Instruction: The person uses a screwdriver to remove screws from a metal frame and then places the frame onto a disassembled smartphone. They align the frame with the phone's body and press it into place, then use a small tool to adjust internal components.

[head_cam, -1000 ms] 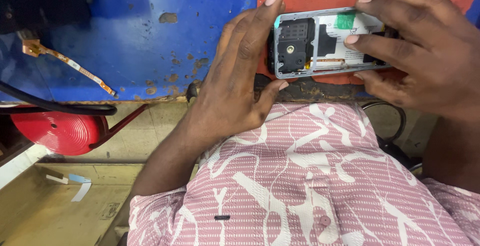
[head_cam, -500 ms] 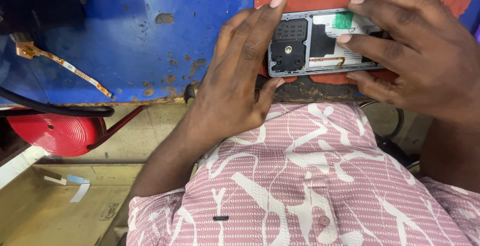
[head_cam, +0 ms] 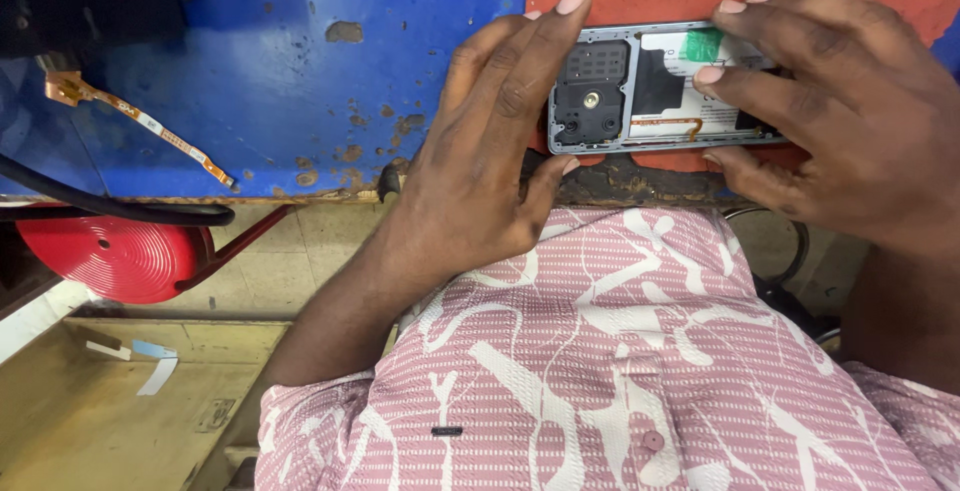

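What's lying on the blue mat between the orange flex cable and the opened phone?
In the head view, only the left hand; otherwise bare, chipped blue mat between flex cable and opened phone.

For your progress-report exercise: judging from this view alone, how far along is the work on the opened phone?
Done: the phone lies with its back cover off, inner parts and a green sticker bare. In hand: the left hand grips its left end while the right hand presses fingers on its middle. Left: no back cover is on it; a loose flex cable lies on the blue mat.
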